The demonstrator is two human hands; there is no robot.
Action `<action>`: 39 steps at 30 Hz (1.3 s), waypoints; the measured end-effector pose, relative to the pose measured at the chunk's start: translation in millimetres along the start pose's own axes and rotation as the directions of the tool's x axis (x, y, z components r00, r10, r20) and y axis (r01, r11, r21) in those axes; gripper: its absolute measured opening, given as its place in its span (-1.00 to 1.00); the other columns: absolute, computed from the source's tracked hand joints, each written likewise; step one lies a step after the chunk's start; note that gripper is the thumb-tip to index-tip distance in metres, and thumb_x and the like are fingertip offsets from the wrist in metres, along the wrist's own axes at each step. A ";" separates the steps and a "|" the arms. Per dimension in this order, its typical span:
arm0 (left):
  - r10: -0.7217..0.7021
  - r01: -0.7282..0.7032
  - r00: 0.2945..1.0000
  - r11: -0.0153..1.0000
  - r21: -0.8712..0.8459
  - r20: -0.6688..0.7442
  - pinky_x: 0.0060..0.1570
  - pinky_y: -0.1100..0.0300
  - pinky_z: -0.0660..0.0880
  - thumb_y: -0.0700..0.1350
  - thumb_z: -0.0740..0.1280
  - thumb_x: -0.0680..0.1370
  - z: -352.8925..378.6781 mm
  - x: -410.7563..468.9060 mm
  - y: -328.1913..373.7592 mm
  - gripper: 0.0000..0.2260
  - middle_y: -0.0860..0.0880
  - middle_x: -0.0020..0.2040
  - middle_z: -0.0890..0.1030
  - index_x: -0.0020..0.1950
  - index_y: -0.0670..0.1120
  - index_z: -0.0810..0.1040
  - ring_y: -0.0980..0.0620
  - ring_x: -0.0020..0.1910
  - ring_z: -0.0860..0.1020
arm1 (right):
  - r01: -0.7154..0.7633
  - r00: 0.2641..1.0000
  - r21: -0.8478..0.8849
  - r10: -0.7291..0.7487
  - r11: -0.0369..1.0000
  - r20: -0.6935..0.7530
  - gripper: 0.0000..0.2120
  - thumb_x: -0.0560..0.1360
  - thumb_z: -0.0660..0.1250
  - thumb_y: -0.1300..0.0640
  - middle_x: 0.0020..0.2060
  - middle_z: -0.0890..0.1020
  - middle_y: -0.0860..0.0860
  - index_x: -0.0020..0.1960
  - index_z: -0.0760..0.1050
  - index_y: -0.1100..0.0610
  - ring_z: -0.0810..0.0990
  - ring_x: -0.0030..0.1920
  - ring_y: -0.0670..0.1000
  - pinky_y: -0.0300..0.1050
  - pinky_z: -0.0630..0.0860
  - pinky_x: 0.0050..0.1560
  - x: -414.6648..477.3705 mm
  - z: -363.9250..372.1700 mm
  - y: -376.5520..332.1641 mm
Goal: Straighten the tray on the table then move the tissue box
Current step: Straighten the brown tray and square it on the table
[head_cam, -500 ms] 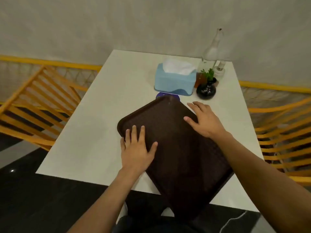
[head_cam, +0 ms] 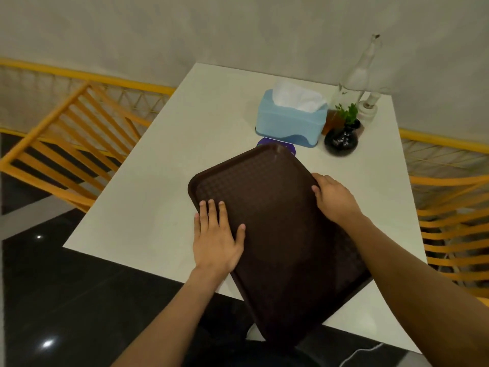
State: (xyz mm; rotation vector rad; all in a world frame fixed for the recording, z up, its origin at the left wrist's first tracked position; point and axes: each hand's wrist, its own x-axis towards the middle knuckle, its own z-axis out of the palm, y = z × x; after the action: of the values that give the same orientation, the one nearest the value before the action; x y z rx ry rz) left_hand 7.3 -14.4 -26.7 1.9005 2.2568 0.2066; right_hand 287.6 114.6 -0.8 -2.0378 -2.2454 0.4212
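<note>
- Fingers of the left hand (head_cam: 215, 235) are lying flat and slightly spread on the tray (head_cam: 275, 234), pressing down on its left part near the left rim, gripping nothing.
- Fingers of the right hand (head_cam: 334, 201) are curling over the tray's right rim, thumb on the inner side, so this hand is clamping the edge.
- That brown tray is sitting skewed on the white table (head_cam: 164, 186): its long axis is running from the far corner, just short of the tissue box (head_cam: 289, 123), back toward the person and to the right, and its near corner is hanging out past the table's near edge.
- Judging by this, the straightening is calling for a turn that brings the long axis square with the table edges, with the right hand steering the rim and the left hand acting as the pressing pivot.
- Beyond the tray's far corner, the blue tissue box is standing with white tissue rising from its top; the right hand is looking nearer to it than the left.
- A purple round coaster (head_cam: 275, 144) is peeking out between tray corner and box, partly covered by the tray.
- Beside the box a small dark vase (head_cam: 341, 140) with a green sprig and a clear glass bottle (head_cam: 356, 75) are standing close together.
- No brand, label or readable writing is showing on anything; the coaster's marking is too small to make out.
</note>
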 end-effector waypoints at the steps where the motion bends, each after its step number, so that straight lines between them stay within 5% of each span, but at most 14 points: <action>1: -0.007 0.007 1.000 1.000 0.000 0.002 0.61 -0.05 -0.15 0.33 -0.14 0.61 -0.7 2.3 -3.9 -0.26 -0.15 0.67 0.04 0.67 -0.10 0.02 -0.12 0.65 -0.14 | 0.002 1.000 0.004 -0.002 1.000 -0.001 -0.58 0.70 0.10 0.04 0.32 0.54 0.12 0.53 0.30 0.09 0.54 0.25 0.18 0.09 0.47 0.24 1.2 2.2 -1.7; 10: 0.024 -0.024 1.000 1.000 -0.010 0.004 0.61 -0.02 -0.15 0.31 -0.11 0.62 -12.9 23.2 -52.9 -0.28 -0.14 0.67 0.05 0.67 -0.10 0.02 -0.10 0.65 -0.15 | 0.002 0.999 0.023 -0.002 1.000 -0.034 -0.57 0.70 0.12 0.02 0.33 0.54 0.14 0.54 0.30 0.10 0.56 0.24 0.17 0.08 0.50 0.22 7.2 18.0 -42.1; 23: 0.151 -0.152 0.988 0.986 -0.068 -0.028 0.55 0.08 0.02 0.11 0.04 0.70 -49.2 108.9 -160.4 -0.49 -0.07 0.63 0.21 0.62 -0.06 0.24 -0.07 0.64 0.06 | -0.198 0.976 0.131 0.208 0.971 -0.063 -0.55 0.69 0.15 0.00 0.39 0.52 0.13 0.54 0.29 0.12 0.55 0.31 0.19 0.12 0.47 0.32 14.4 43.2 -144.8; 32: -0.119 0.086 0.988 0.955 -0.285 -0.099 0.38 -0.06 0.37 -0.16 0.25 0.63 -68.4 108.7 -210.7 -0.46 -0.20 0.46 0.37 0.60 -0.15 0.22 -0.20 0.40 0.35 | -0.231 0.956 0.170 0.256 0.958 -0.143 -0.45 0.67 0.14 -0.12 0.40 0.48 0.14 0.58 0.22 0.09 0.54 0.32 0.21 0.14 0.51 0.26 3.8 57.0 -200.3; 39: -0.050 0.036 0.998 0.964 -0.262 -0.044 0.22 -0.01 0.54 -0.12 0.15 0.69 -66.2 118.6 -237.7 -0.50 -0.17 0.36 0.43 0.64 -0.11 0.16 -0.10 0.24 0.50 | -0.227 0.957 0.152 0.249 0.962 -0.148 -0.45 0.69 0.09 -0.08 0.41 0.50 0.12 0.62 0.10 0.04 0.58 0.27 0.21 0.19 0.53 0.23 -24.1 72.8 -225.8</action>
State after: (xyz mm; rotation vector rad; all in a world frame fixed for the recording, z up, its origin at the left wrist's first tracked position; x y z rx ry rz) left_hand -255.4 62.4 -21.3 1.7265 2.1735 0.5237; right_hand 55.0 62.6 -10.1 -2.1911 -1.8338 0.3907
